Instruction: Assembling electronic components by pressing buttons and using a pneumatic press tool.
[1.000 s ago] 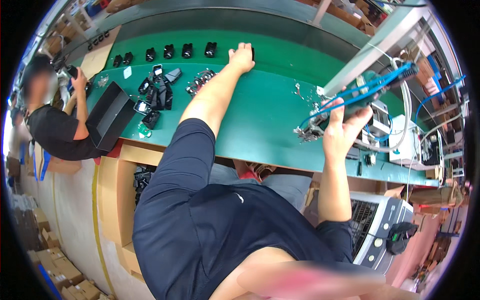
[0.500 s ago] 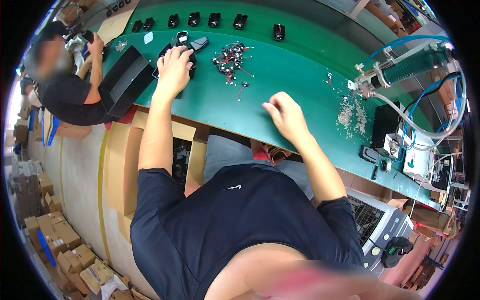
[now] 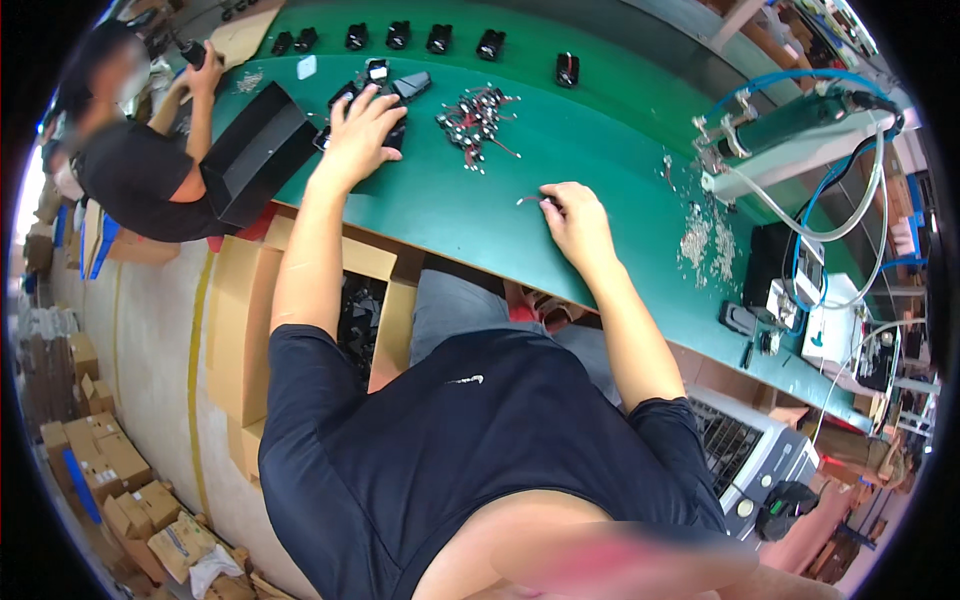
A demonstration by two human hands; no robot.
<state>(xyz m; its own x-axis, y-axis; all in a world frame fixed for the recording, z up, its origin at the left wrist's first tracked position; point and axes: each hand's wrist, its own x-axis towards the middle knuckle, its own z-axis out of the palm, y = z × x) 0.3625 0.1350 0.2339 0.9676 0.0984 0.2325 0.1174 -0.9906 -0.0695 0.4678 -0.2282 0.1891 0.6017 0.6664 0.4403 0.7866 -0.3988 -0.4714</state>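
My right hand (image 3: pixel 577 225) is closed in a pinch over the green tabletop. Between thumb and fingers it holds a small wired part (image 3: pixel 531 200), its dark red lead sticking out to the left. A pile of similar wired parts (image 3: pixel 470 128) lies further back, between my two hands. My left hand (image 3: pixel 362 140) hovers with spread fingers over a cluster of black plastic housings (image 3: pixel 343 95). The palm hides some of them, and contact cannot be made out. A grey wedge-shaped piece (image 3: pixel 411 86) lies just beyond its fingertips.
A black open bin (image 3: pixel 258 150) stands left of my left hand, beside a co-worker (image 3: pixel 140 165). Several black housings (image 3: pixel 439 39) line the far edge. Small pale pieces (image 3: pixel 697 240) are scattered at right, under a clamped pneumatic tool (image 3: pixel 790 125) with hoses.
My right hand has closed on a small wired part; the one lying alone before the pile is gone from its spot. My left hand's fingers have spread wider.
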